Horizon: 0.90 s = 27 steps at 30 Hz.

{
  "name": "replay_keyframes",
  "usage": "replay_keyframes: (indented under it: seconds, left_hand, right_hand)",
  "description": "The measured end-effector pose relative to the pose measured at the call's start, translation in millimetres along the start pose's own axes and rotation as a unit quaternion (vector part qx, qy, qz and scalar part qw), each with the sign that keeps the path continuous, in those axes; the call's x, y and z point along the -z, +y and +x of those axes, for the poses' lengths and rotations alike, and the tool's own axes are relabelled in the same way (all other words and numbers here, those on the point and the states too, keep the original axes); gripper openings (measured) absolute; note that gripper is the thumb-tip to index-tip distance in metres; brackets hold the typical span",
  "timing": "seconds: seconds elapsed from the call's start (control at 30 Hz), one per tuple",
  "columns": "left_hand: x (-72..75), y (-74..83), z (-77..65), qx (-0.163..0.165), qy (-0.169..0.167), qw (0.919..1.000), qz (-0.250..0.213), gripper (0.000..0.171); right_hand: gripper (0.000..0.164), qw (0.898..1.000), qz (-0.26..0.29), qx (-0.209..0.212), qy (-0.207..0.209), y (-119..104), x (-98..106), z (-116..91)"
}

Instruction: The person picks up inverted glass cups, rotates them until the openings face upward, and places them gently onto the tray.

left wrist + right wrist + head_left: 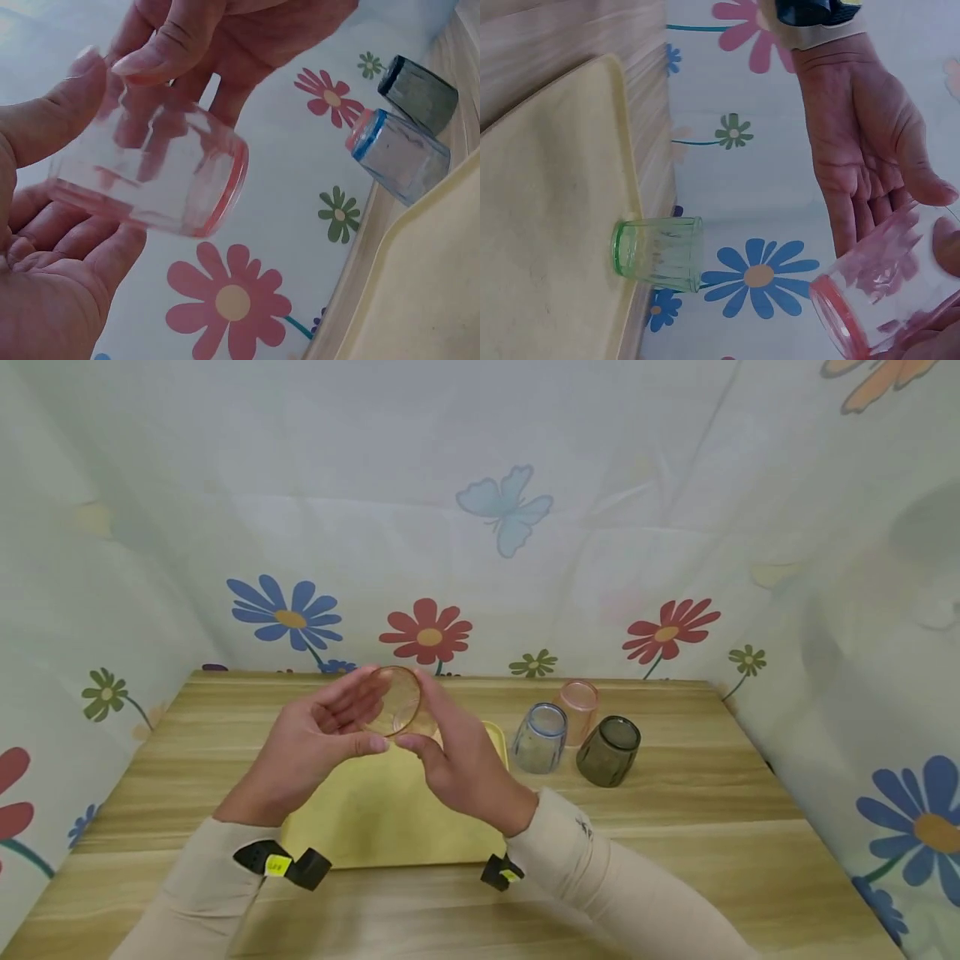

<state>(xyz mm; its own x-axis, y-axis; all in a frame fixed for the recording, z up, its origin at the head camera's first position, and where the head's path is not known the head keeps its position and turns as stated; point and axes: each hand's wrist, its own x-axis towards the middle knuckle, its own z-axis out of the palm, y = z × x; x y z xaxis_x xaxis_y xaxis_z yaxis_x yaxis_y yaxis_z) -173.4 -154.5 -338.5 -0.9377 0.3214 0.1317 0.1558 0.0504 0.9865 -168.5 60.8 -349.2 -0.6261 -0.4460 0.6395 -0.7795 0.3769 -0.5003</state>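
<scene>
A clear pink-tinted drinking glass (pixel 397 700) is held tilted between both hands, its round mouth toward the head camera. My left hand (pixel 303 743) grips it from the left, thumb at the rim and fingers along its far side. On the opposite side my right hand (pixel 468 760) holds it between thumb and fingers. The left wrist view shows the thick reddish base (pixel 225 187) pointing away from the palms. Beneath the hands lies a pale yellow tray (pixel 375 827). A green-tinted glass (pixel 660 253) stands upright on it in the right wrist view; the hands hide it from the head camera.
Right of the tray, three glasses stand upside down close together on the wooden table (pixel 697 877): a blue-tinted one (pixel 540 739), a pink one (pixel 579 706) and a dark grey-green one (pixel 609 752). A flower-printed curtain (pixel 360 527) surrounds the table's back and sides.
</scene>
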Motion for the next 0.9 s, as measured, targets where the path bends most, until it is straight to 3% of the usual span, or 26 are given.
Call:
replay_keyframes:
  seconds: [0.07,0.17,0.33,0.57,0.9]
  left_hand:
    - [-2.2,1.8,4.7,-0.003,0.004,1.0,0.0,0.082]
    - [-6.0,3.5,10.2,-0.007,0.011,0.9999,-0.001,0.078]
    - [-10.6,4.8,16.8,-0.011,0.03,0.9994,0.014,0.075]
    - [-12.0,8.3,29.2,-0.012,0.054,0.9976,0.043,0.074]
    - [-10.4,6.7,44.6,-0.012,0.056,0.995,0.082,0.073]
  right_hand:
    - [0.069,0.997,0.067,-0.046,-0.006,0,1,3]
    - [0.071,0.981,0.156,-0.111,-0.01,2,3,6]
    - [0.062,0.958,0.234,-0.166,-0.002,11,4,14]
    - [0.055,0.953,0.255,-0.165,0.022,21,1,25]
    - [0.052,0.946,0.265,-0.182,0.033,37,-1,30]
